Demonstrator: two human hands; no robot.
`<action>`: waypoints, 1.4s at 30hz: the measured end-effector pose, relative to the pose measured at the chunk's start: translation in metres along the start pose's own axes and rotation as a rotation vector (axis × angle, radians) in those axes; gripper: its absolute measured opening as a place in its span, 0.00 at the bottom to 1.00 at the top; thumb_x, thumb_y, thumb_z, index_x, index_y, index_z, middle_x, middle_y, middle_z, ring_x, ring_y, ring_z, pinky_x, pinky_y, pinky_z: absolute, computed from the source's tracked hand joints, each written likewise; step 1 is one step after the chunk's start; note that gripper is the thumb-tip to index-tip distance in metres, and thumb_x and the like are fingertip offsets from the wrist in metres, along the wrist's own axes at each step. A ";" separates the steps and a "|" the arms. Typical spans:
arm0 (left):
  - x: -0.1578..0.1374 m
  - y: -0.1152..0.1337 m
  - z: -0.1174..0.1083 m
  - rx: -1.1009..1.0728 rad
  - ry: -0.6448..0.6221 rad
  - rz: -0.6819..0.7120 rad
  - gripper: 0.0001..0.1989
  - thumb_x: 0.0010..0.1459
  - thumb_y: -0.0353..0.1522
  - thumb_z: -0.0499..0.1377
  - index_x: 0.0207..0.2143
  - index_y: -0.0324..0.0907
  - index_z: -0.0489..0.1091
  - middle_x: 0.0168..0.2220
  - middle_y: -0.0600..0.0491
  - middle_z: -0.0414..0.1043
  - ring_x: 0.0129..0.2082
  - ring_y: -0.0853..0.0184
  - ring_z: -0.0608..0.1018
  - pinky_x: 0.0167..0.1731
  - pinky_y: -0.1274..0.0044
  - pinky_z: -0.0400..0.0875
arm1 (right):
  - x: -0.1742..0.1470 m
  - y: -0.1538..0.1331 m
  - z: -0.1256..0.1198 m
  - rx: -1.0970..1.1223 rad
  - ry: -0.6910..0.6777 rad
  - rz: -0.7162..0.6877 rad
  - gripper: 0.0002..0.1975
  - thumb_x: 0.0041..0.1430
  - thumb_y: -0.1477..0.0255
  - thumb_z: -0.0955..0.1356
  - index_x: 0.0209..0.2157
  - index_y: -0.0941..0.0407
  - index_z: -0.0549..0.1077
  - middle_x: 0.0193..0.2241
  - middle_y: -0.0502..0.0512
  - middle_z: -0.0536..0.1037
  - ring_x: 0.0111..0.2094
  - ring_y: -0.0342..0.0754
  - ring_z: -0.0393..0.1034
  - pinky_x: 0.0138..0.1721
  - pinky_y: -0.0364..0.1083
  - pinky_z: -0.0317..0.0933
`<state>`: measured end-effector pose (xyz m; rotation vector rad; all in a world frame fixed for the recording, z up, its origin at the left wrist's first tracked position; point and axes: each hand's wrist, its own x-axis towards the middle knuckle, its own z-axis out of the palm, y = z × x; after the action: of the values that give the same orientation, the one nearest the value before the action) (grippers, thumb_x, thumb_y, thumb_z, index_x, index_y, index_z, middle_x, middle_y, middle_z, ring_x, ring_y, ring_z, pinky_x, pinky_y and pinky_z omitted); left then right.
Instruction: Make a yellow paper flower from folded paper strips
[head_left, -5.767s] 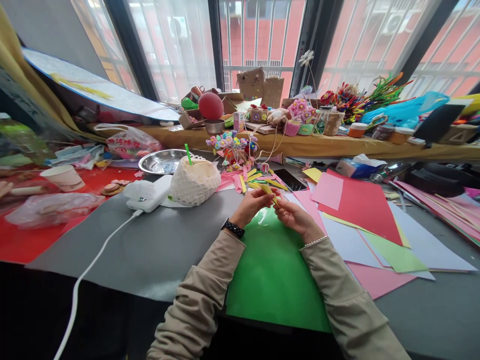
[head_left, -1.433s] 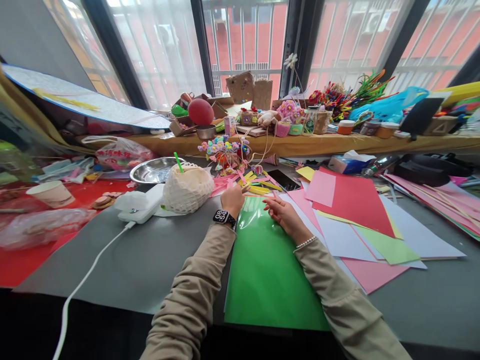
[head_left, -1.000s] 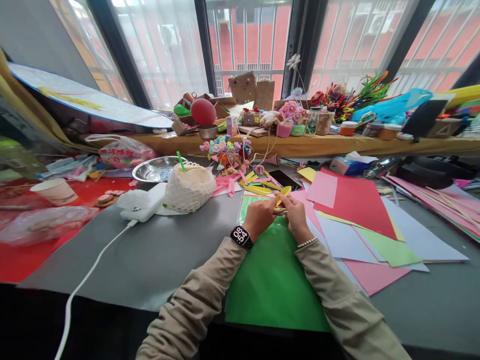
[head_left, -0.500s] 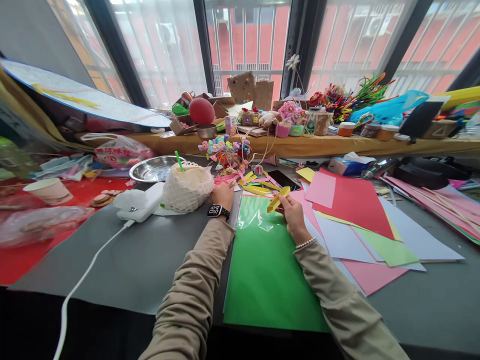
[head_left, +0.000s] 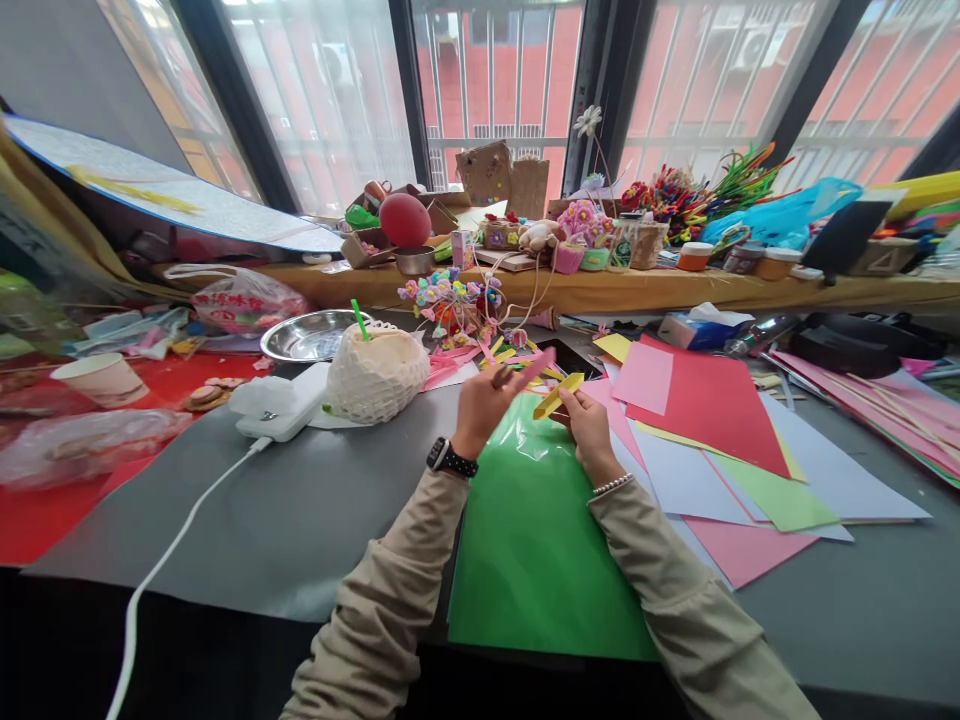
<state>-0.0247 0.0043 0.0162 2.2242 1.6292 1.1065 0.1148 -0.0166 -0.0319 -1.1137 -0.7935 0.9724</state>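
Left hand (head_left: 482, 408) pinches a pink strip (head_left: 541, 364), right hand (head_left: 589, 427) a folded yellow strip (head_left: 557, 398); far loose strips (head_left: 448, 367) seem unused.

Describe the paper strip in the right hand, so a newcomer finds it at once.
Start at the large glossy green sheet. Over its far part, the right hand holds a folded yellow strip. Other yellow strips lie beyond; the left hand holds a pink strip.

Before me, a gray surface (head_left: 300, 530) — across it, a green sheet (head_left: 544, 560), overlapping colored papers (head_left: 712, 410), pink and yellow strips (head_left: 447, 368), a metal plate (head_left: 304, 342), a white corded block (head_left: 279, 424).
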 end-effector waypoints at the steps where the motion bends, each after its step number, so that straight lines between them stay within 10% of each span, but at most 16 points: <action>1: -0.007 0.006 0.004 -0.069 -0.059 0.046 0.15 0.52 0.40 0.51 0.29 0.39 0.69 0.24 0.53 0.71 0.25 0.72 0.71 0.25 0.82 0.60 | 0.000 0.000 0.000 0.003 -0.001 0.001 0.11 0.41 0.64 0.67 0.23 0.59 0.71 0.22 0.50 0.75 0.25 0.44 0.70 0.26 0.43 0.66; 18: -0.023 0.007 0.024 0.188 -0.171 0.034 0.15 0.54 0.40 0.49 0.33 0.41 0.69 0.30 0.48 0.73 0.31 0.65 0.74 0.27 0.79 0.60 | -0.006 -0.003 0.003 -0.192 -0.179 -0.172 0.15 0.45 0.59 0.66 0.26 0.58 0.72 0.22 0.51 0.74 0.25 0.45 0.69 0.28 0.45 0.66; 42: -0.013 0.002 0.026 -0.330 -0.010 -0.081 0.09 0.48 0.35 0.56 0.27 0.39 0.73 0.19 0.56 0.68 0.20 0.75 0.68 0.24 0.83 0.59 | -0.009 -0.005 0.000 -0.709 -0.106 -0.578 0.14 0.55 0.65 0.59 0.31 0.59 0.72 0.26 0.55 0.76 0.26 0.46 0.68 0.28 0.43 0.60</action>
<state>-0.0081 -0.0006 -0.0072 1.9345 1.3998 1.2378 0.1127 -0.0252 -0.0276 -1.3140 -1.5133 0.2500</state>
